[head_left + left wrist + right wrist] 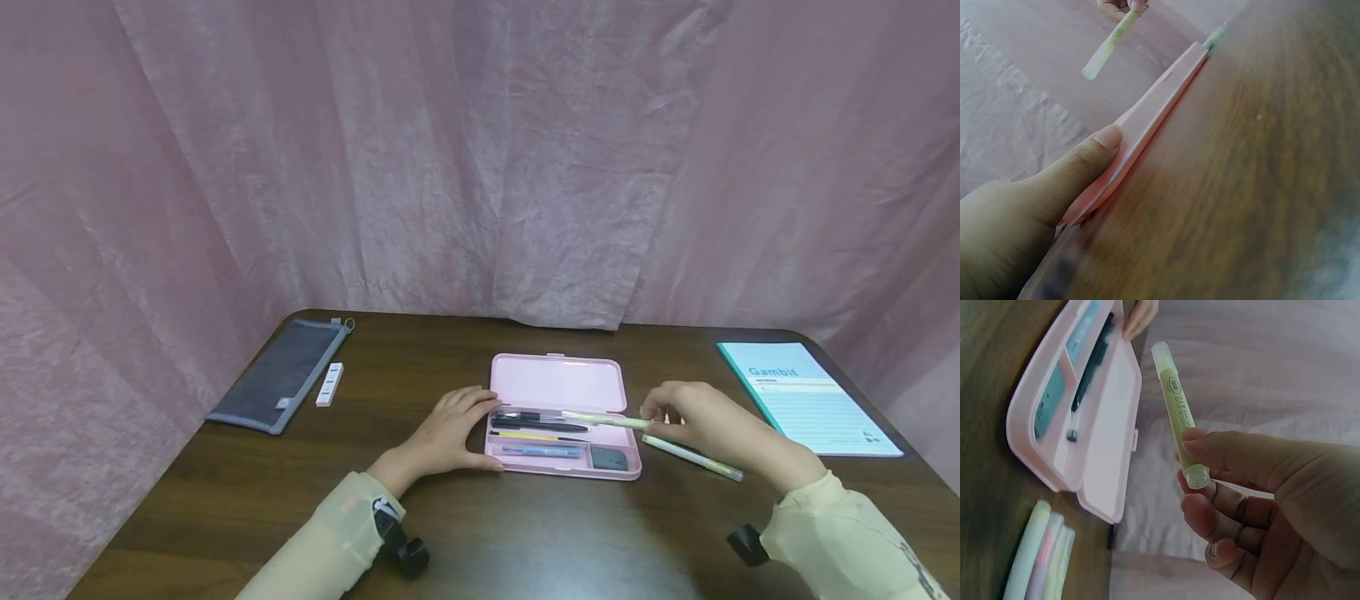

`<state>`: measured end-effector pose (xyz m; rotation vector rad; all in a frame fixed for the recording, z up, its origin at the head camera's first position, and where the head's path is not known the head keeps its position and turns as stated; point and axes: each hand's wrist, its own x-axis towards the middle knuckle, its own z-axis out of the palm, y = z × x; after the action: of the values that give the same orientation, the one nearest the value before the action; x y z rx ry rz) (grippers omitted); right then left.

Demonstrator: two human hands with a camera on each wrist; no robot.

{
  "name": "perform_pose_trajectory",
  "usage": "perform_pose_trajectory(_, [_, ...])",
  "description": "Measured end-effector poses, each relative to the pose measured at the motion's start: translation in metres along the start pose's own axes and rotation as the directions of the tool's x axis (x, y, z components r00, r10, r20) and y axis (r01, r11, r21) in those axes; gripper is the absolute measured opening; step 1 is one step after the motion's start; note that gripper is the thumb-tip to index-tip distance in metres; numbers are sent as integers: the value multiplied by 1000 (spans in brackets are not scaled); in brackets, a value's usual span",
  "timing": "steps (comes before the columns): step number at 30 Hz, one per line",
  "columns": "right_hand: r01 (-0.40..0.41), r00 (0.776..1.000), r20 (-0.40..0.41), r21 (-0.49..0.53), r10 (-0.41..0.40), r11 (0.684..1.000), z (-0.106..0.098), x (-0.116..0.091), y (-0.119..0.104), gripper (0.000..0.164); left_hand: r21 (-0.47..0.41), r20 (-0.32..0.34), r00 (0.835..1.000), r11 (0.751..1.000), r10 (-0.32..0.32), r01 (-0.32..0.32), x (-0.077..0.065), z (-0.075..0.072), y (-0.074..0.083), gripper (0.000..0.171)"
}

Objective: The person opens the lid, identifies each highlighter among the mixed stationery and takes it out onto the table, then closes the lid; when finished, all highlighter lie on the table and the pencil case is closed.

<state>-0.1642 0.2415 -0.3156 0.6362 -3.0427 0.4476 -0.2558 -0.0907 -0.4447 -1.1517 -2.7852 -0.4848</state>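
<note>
A pink pencil case (pixel 557 385) lies with its lid open in front of me. My left hand (pixel 448 429) holds its left end, the thumb (pixel 1110 136) at the front wall and the fingers by the hinge side. Between thumb and fingers my right hand (pixel 693 421) pinches a yellow-green highlighter (pixel 1177 406) by one end, its other end over the case's right part. Inside the case are black pens (pixel 540 424), a yellow pencil-like stick (pixel 525 435), a light blue pen (pixel 542 451) and a dark grey-blue eraser (pixel 609 458) in a small compartment.
Several pastel highlighters (pixel 1029 550) lie right of the case. A notebook (pixel 810 400) marked "Gambit" is at the right. On the left are a grey zip pouch (pixel 281 375) and a small white strip (pixel 330 384) with dark marks. Pink curtains (pixel 480 167) hang behind the table.
</note>
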Motion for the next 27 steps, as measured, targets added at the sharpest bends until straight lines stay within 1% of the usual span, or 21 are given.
perform_pose_trajectory(7, [1, 995, -95, -46, -6, 999, 0, -12, 15, 8, -3, 10, 1000, 1000, -7, 7, -1, -1, 1, 96])
perform_pose_trajectory(11, [-7, 989, -148, -48, -1, 999, 2, -22, 22, 8, -1, 7, 1000, 1000, -3, 3, 0, -1, 0, 96])
perform_pose_trajectory(15, [-45, 985, -166, -41, 37, 998, 5, -31, 29, 8, 0, 2, 1000, 1000, 2, -2, 1, 1, -1, 97])
perform_pose_trajectory(19, [-85, 983, -167, -44, 77, 995, 8, -39, 36, 8, 2, -1, 1000, 1000, 4, -4, 1, 1, -1, 97])
perform_pose_trajectory(27, [-98, 972, -217, -29, 90, 995, 23, -57, 52, 8, 4, 7, 1000, 1000, -3, 3, 0, 0, 0, 97])
